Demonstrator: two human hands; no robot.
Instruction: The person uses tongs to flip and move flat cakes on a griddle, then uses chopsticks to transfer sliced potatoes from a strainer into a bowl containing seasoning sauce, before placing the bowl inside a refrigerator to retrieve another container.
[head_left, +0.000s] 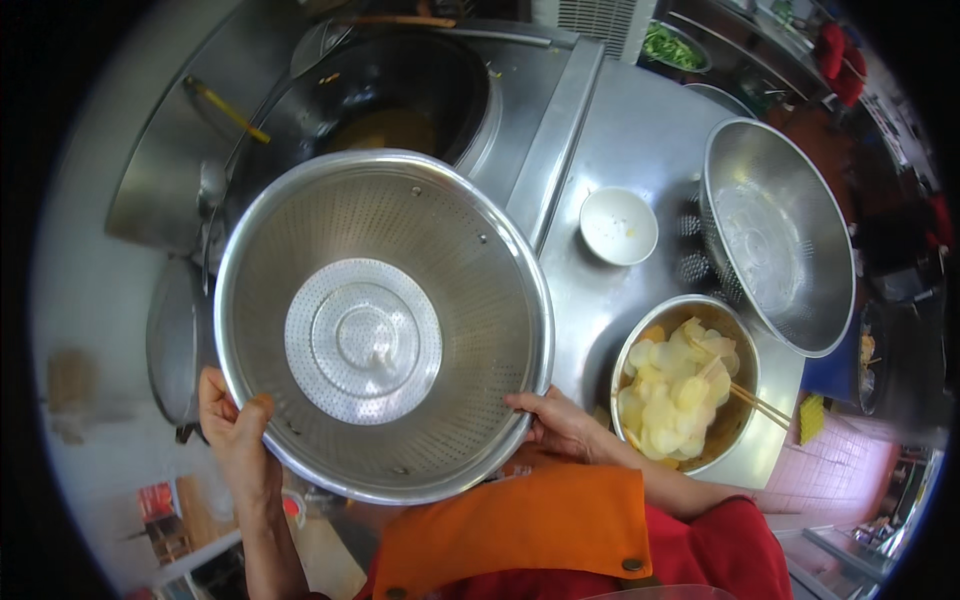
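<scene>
I hold a large perforated stainless steel colander (491, 315) by its rim, its inside facing up toward me and nothing in it. My left hand (236, 424) grips the lower left of the rim, thumb over the edge. On the lower right, my right hand (551, 421) clasps the rim, with its thumb inside. Behind the colander, and partly hidden by it, is a dark wok (442, 82) with some brownish liquid at the bottom. To the right of my right hand stands a steel bowl (742, 427) of thin pale slices (679, 386), likely potato, with chopsticks (761, 405) in it.
A small white bowl (619, 226) sits on the steel counter (630, 120). Beyond it a second colander (817, 225) leans, tilted, beside the steel bowl. Chopped greens (671, 46) fill a dish at the back right. A ladle (212, 184) rests left of the wok.
</scene>
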